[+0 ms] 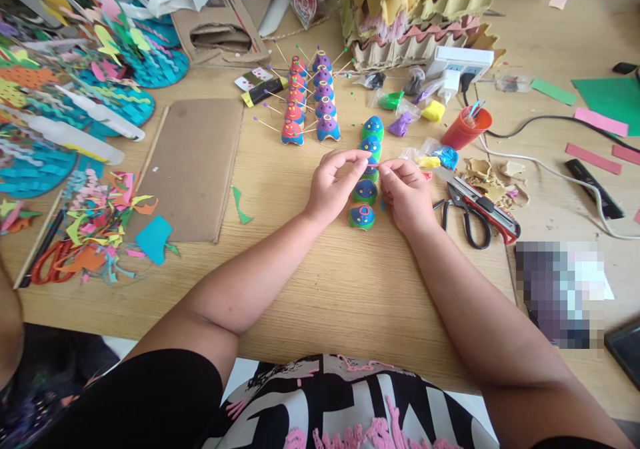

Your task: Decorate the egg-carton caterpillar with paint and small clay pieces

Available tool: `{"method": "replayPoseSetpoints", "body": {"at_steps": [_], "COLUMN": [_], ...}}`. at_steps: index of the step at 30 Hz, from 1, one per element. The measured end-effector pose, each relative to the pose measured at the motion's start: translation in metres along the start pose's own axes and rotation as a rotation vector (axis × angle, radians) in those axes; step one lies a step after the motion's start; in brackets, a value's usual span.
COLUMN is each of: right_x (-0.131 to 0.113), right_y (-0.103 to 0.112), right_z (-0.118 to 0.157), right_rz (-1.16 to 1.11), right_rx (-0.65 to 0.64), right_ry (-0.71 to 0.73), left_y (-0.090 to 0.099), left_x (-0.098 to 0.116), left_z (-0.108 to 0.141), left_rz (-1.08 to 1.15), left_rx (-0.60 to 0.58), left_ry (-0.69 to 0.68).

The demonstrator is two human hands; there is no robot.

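Observation:
My left hand (336, 183) and my right hand (407, 192) are raised over a row of blue-and-green egg-carton figures, fingertips pinched close together. A thin red strand, looking like clay, stretches between the two pinches. The nearest figure (361, 217) has yellow dots and a red loop on its front. Behind it, another figure (365, 191) shows yellow dots. My fingers partly cover the middle of the row, while the farthest figure (373, 127) shows beyond them. Further left stand finished-looking rows of red-and-blue figures (293, 132) and purple-and-blue figures (328, 127) with pin-like antennae.
Right of my hands lie black-handled scissors (475, 225), a red utility knife (493, 212) and an orange cup (466, 127). Bagged clay (400, 123) and a power strip (460, 62) sit behind. Cardboard (193, 169) and paper scraps (110, 215) lie left. Egg trays (415, 42) are stacked at the back.

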State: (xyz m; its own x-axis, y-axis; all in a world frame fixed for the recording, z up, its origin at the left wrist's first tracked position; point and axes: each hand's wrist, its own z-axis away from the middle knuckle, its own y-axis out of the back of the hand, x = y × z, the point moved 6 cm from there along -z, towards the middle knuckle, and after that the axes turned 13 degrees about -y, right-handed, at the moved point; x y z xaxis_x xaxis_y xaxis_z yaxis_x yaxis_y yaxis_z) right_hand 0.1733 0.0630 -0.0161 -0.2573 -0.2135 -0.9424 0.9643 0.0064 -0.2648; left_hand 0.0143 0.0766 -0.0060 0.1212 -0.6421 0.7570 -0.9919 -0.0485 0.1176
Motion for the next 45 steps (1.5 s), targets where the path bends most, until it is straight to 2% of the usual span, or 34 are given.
{"method": "replayPoseSetpoints", "body": {"at_steps": [3, 11, 15, 27, 33, 39, 45], "right_x": [0.001, 0.001, 0.001, 0.0, 0.001, 0.0, 0.001], "right_y": [0.002, 0.0, -0.001, -0.002, 0.002, 0.001, -0.001], "right_z": [-0.001, 0.0, 0.0, 0.001, 0.0, 0.0, 0.001], "right_rz": [-0.006, 0.021, 0.033, 0.069, 0.023, 0.026, 0.035], "right_rx": [0.014, 0.0, -0.017, -0.019, 0.017, 0.012, -0.023], "right_ry": [-0.004, 0.001, 0.01, 0.012, -0.004, 0.012, 0.002], "left_y": [0.0, -0.002, -0.003, -0.002, -0.001, -0.003, -0.002], "left_x": [-0.003, 0.011, 0.008, 0.005, 0.005, 0.009, 0.006], "left_z": [0.001, -0.003, -0.003, -0.002, -0.001, -0.002, -0.001], "left_rz": [0.027, -0.048, -0.082, -0.053, 0.019, -0.063, -0.076], "left_rx": [0.012, -0.067, -0.08, -0.054, -0.003, -0.077, -0.055], "left_ry": [0.021, -0.044, -0.036, 0.003, 0.025, -0.02, -0.034]}}
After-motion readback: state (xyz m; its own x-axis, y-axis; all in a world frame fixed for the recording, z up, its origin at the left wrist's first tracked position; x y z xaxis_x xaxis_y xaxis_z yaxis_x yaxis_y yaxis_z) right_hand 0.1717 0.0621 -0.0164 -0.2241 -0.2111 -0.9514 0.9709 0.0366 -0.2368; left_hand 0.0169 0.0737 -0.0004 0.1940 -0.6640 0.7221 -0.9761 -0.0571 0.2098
